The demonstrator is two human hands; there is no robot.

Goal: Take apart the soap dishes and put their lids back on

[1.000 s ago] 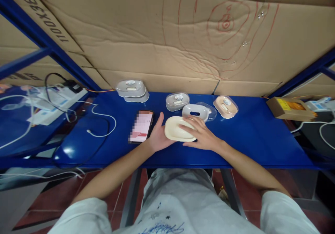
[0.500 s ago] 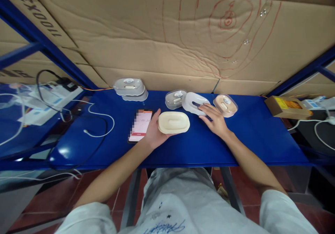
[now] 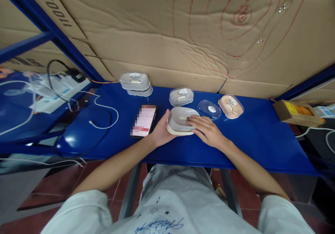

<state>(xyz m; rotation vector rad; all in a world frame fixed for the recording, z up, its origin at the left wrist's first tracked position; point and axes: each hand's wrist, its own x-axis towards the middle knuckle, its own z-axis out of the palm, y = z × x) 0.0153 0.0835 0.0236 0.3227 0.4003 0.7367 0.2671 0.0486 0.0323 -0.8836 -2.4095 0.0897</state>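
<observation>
Left hand point(image 3: 161, 132) fingers are gripping cream dish point(image 3: 173, 131), right hand point(image 3: 212, 133) fingers gripping grey dish point(image 3: 177, 118) on it, seating unclear; clear lid point(image 3: 205, 110) is lying off, far side.

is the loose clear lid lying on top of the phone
No, the clear lid lies on the blue table, well to the right of the phone.

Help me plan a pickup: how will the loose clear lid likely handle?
The clear lid looks like thin plastic, so probably light and fairly stiff. Its gloss may feel slippery. Lying flat on the blue table, it would likely slide, not roll.
</observation>
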